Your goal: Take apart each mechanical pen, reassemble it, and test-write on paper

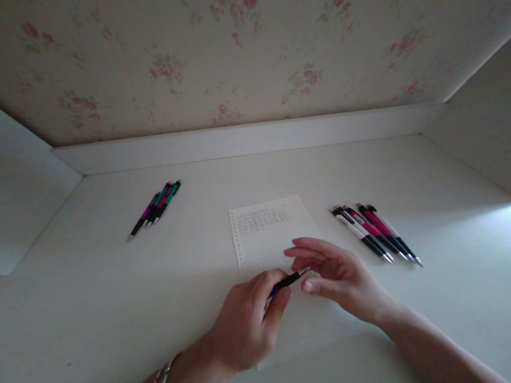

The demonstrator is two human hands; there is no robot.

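My left hand (254, 318) is closed around a pen (290, 279) with a black grip, a silver tip and a bit of dark blue barrel showing. The rest of that barrel is hidden in the fingers. Its tip points right, toward my right hand (336, 274), whose fingers are apart and curved around the space by the tip. Whether a fingertip touches the pen there, I cannot tell. Under both hands lies a lined sheet of paper (269, 244) with holes along its left edge and several rows of handwriting near the top.
Several white and pink pens (372, 228) with black grips lie side by side right of the paper. Farther left is a group of purple, teal and pink pens (155, 207). White side panels and a back ledge (250, 139) border the white desk (113, 313), below a flowered wall.
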